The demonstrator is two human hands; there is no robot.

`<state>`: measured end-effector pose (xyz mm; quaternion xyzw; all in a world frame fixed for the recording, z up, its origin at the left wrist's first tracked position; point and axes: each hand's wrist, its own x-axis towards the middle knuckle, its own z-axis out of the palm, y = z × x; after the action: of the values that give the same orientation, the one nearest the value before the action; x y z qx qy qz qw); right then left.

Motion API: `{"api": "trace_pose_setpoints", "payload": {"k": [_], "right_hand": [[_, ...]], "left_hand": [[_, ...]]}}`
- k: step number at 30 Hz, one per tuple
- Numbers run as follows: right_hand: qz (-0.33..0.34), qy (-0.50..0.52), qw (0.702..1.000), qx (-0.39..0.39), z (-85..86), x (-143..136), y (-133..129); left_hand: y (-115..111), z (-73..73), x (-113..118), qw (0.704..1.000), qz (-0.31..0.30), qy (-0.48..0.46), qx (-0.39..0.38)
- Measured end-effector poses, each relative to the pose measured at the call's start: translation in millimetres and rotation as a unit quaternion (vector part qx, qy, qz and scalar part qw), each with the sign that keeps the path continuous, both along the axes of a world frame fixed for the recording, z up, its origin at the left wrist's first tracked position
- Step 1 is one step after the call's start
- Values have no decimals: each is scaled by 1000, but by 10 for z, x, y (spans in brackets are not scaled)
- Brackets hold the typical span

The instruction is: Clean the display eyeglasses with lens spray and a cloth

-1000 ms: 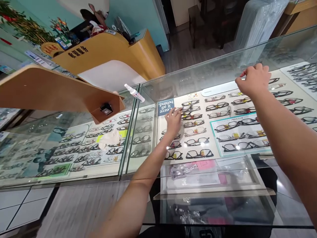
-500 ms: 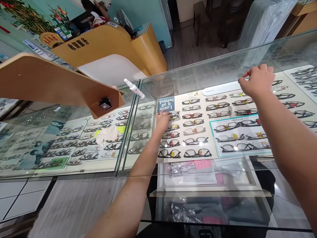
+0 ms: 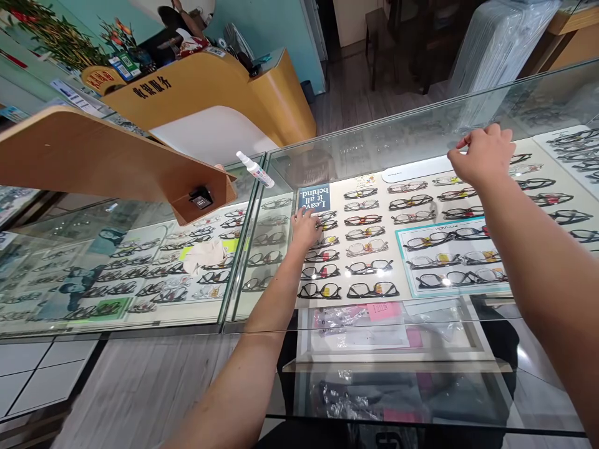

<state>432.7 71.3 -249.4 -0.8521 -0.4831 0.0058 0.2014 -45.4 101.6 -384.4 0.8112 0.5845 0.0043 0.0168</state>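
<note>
My left hand (image 3: 306, 229) has its fingers spread over the left column of glasses, beside a blue card (image 3: 314, 197) with white lettering. Nothing shows in its grasp. Farther right, my right hand (image 3: 485, 153) hangs over the back part of the glass display case (image 3: 402, 128), thumb and index finger curled toward each other; whether they pinch anything cannot be made out. Rows of eyeglasses (image 3: 373, 289) lie on the white display surface under both hands. A turquoise-edged tray (image 3: 403, 249) holds more frames between my arms.
A white spray bottle (image 3: 255, 169) stands by the case joint. A wooden board (image 3: 93, 162) juts in from the left, near a beige cloth (image 3: 204, 255). Behind are a yellow counter (image 3: 196, 81), a person's arm and a stool (image 3: 375, 28). A white drawer (image 3: 395, 357) sits in front.
My left hand has shifted slightly left and down, and my right hand slightly left. The view has tilted a little. Nothing else has visibly moved.
</note>
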Motion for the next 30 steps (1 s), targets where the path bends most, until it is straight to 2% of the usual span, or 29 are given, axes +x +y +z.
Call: {"api": "trace_pose_setpoints", "payload": {"k": [8, 14, 23, 30], "right_hand": [[1, 9, 1000, -16, 41, -10, -16], [-5, 4, 1000, -17, 64, -40, -22], [-6, 7, 1000, -15, 51, -18, -12], [-11, 4, 1000, -25, 102, -76, -49]], "left_hand": [[51, 54, -6, 999, 16, 9, -29], [68, 5, -44, 998, 58, 0, -19], [100, -33, -87, 997, 77, -12, 0], [57, -40, -17, 998, 47, -27, -17]]}}
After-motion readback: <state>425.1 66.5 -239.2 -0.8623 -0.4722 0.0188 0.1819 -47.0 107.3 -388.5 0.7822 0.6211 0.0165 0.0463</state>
